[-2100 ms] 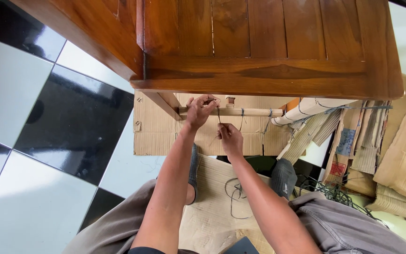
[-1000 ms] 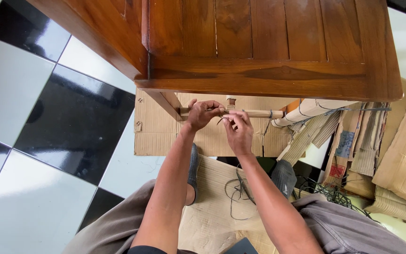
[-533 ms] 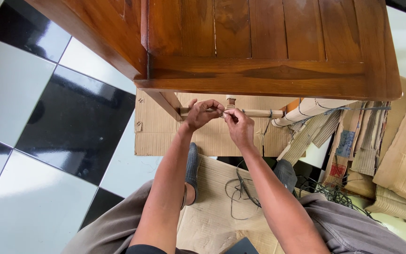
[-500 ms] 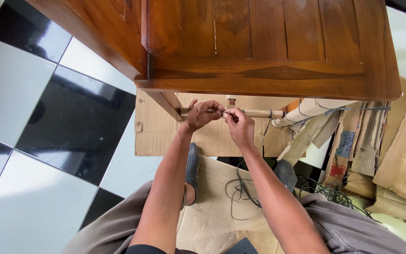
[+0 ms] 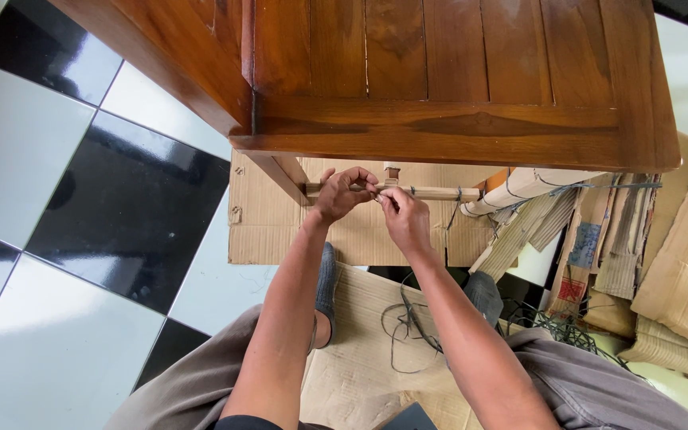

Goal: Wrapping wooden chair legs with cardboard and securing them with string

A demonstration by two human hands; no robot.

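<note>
Under the front edge of the wooden desk [image 5: 455,127], above the cardboard [image 5: 280,223] on the floor, we reach both forearms forward, left hand [image 5: 342,193] clenched around the pale wooden rail [image 5: 431,193], right hand [image 5: 404,220] pinching something too small to tell beside it.

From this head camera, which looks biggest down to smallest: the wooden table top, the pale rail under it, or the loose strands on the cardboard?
1. Wooden table top, largest by far, though nearest the camera.
2 and 3. Pale rail and loose strands look alike in extent; no ranking.
</note>
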